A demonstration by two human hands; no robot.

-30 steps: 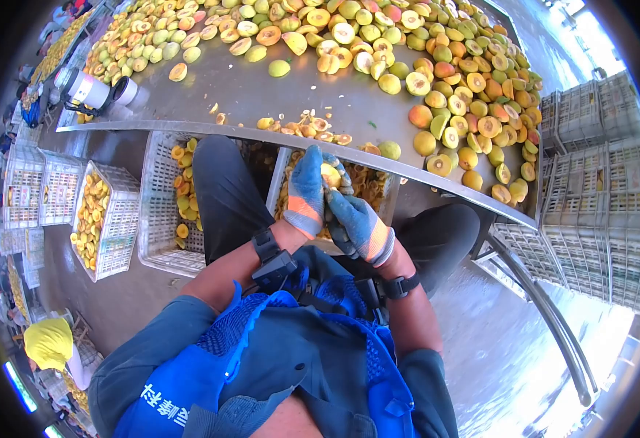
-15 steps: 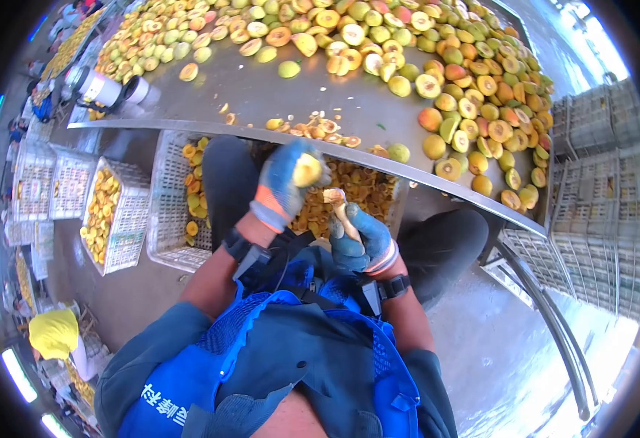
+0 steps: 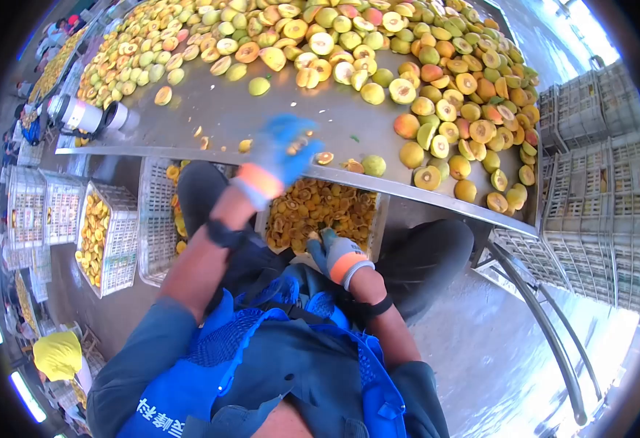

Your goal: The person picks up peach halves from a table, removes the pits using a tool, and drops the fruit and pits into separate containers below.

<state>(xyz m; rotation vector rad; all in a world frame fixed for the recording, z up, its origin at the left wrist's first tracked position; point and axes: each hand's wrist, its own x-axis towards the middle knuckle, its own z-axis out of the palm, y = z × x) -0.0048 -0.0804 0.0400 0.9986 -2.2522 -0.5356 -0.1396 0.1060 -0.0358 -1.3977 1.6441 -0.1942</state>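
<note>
My left hand point(image 3: 280, 150), in a blue glove with an orange cuff, reaches out over the near edge of the steel table point(image 3: 210, 102). It is blurred, and a yellow peach half point(image 3: 296, 144) shows in its fingers. Close by on the table lie a few pits and a whole peach point(image 3: 373, 165). My right hand point(image 3: 336, 254), gloved the same way, is low by my lap at the near rim of a crate point(image 3: 380, 219) full of peach halves and pits. Its fingers point away from me and what they hold is hidden.
Many whole and halved peaches point(image 3: 422, 66) cover the far and right side of the table. A lying flask point(image 3: 86, 115) rests at its left end. White crates of fruit halves point(image 3: 101, 226) stand on the floor at left, stacked grey crates point(image 3: 597, 182) at right. A person in a yellow hat point(image 3: 53, 352) is at lower left.
My hands were together on one peach, then parted. The left hand has swung up and out to the table edge with a half, while the right has dropped to the crate.
</note>
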